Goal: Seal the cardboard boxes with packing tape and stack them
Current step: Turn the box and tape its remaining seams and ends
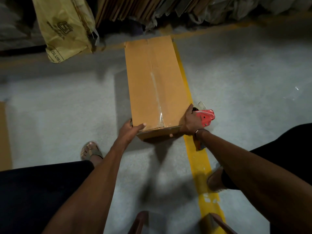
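A long brown cardboard box (pixel 157 85) lies on the grey floor, its top flaps closed and a strip of clear tape running down the middle seam. My left hand (pixel 130 130) grips the box's near left corner, thumb on top. My right hand (pixel 190 120) presses against the near right corner while also holding a red tape dispenser (pixel 206 116). A loose end of clear tape sticks up from the dispenser.
A yellow floor line (pixel 200 162) runs under the box's right side. A yellow printed sack (pixel 65 27) and flattened cartons (pixel 135 7) lean at the back. Another cardboard piece (pixel 4 135) sits at the left edge. My sandalled feet flank the box; wooden pieces (pixel 140 222) lie near the bottom.
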`<state>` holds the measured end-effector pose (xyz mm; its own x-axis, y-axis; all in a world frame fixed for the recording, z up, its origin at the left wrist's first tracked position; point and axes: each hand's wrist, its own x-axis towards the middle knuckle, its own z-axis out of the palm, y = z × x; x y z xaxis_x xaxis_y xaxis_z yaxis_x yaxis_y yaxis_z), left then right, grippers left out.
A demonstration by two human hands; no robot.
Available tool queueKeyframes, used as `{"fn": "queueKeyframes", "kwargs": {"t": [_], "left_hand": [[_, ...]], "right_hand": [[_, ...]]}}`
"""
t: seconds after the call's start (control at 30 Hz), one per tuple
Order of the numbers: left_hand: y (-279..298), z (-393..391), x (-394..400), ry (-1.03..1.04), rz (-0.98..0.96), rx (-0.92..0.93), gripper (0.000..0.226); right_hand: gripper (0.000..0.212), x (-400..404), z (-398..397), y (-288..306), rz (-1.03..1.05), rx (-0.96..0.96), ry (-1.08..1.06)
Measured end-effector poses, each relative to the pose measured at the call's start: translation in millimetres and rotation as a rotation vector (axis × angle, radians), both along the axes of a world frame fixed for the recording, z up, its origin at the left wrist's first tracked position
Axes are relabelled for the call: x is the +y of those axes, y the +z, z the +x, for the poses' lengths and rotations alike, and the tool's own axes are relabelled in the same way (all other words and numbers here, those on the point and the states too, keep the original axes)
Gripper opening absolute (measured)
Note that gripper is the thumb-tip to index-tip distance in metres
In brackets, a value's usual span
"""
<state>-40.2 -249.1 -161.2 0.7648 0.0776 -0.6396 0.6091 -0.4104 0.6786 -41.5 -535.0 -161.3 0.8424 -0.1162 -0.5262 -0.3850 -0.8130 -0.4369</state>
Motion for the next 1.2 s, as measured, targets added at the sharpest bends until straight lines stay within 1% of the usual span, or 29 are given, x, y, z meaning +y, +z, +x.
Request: {"fn": "queueKeyframes", "kwargs": {"t": [0.03, 0.07, 0.1, 0.17, 0.3, 0.43, 0.47, 0.5, 0.57, 0.6, 0.63, 0.7, 0.73, 0.83, 0.9, 0.97, 1.03, 1.07, 1.1, 1.13, 1.2], "left_hand": [[2.5, 0.3, -7.1, -0.046, 0.070, -0.023, 0.091], [4.5, 0.6, -14.7, -0.076, 0.134, -0.040, 0.104], [5.9, 1.1, -22.0, -0.087, 0.183, -0.037, 0.113], [4.9, 1.6, -33.2, -0.059, 0.226, -0.027, 0.117], [-6.0, 1.3, -42.4, -0.009, 0.230, -0.029, 0.117], [-16.1, 1.8, -40.8, 0.000, 0.221, -0.053, 0.135], [-16.6, 1.6, -40.4, -0.003, 0.228, -0.057, 0.136], [-16.2, 1.2, -40.6, -0.003, 0.233, -0.060, 0.136], [-15.5, 1.4, -41.3, 0.009, 0.234, -0.063, 0.133], [-14.9, 1.5, -42.1, 0.014, 0.231, -0.066, 0.132], [-14.4, 1.6, -42.9, 0.017, 0.231, -0.070, 0.130], [-13.7, 0.6, -44.0, 0.018, 0.251, -0.078, 0.130], [-13.7, 0.1, -44.5, 0.013, 0.267, -0.083, 0.129], [-15.5, 0.2, -44.4, 0.003, 0.283, -0.084, 0.124], [-16.1, 2.1, -42.2, 0.007, 0.251, -0.065, 0.120], [-15.6, 5.2, -37.9, -0.004, 0.198, -0.037, 0.117], [-14.7, 9.0, -32.0, -0.002, 0.135, 0.008, 0.116], [-14.2, 10.4, -29.5, 0.005, 0.106, 0.027, 0.115], [-14.4, 11.5, -28.2, 0.017, 0.091, 0.035, 0.114], [-14.7, 11.5, -27.7, 0.029, 0.092, 0.033, 0.113], [-16.2, 10.2, -28.4, 0.047, 0.108, 0.011, 0.108]], "right_hand": [[0.172, 2.9, -3.9, -0.2, -0.013, -0.048, -0.014], [0.173, 3.6, -4.9, -5.0, -0.019, -0.084, -0.037], [0.173, 3.9, -6.4, -7.5, -0.029, -0.117, -0.038], [0.167, 4.9, -6.5, -7.1, -0.056, -0.152, -0.033], [0.157, 6.5, -9.4, -14.1, -0.104, -0.204, 0.002], [0.132, 5.2, -6.6, -24.9, -0.133, -0.212, 0.026], [0.132, 4.7, -5.6, -24.1, -0.143, -0.197, 0.037], [0.141, 4.2, -5.5, -23.0, -0.141, -0.186, 0.047], [0.169, 4.9, -5.6, -18.1, -0.120, -0.175, 0.037], [0.175, 5.5, -5.9, -16.9, -0.109, -0.186, 0.019], [0.176, 6.1, -6.2, -16.5, -0.101, -0.199, 0.005], [0.170, 6.2, -5.5, -17.8, -0.090, -0.207, -0.018], [0.163, 5.6, -4.7, -20.0, -0.094, -0.201, -0.013], [0.128, 1.8, -3.2, -26.5, -0.147, -0.197, 0.023], [0.117, -1.4, -2.3, -25.7, -0.169, -0.187, 0.044], [0.120, -4.5, -1.9, -25.5, -0.164, -0.165, 0.086], [0.139, -7.2, -0.8, -19.3, -0.063, -0.119, 0.082], [0.150, -7.7, 0.3, -16.4, 0.002, -0.103, 0.049], [0.156, -7.2, 1.4, -12.4, 0.063, -0.089, -0.007], [0.156, -6.2, 3.5, -9.5, 0.127, -0.074, -0.076], [0.151, -5.4, 7.7, -7.8, 0.227, -0.079, -0.175]]}}
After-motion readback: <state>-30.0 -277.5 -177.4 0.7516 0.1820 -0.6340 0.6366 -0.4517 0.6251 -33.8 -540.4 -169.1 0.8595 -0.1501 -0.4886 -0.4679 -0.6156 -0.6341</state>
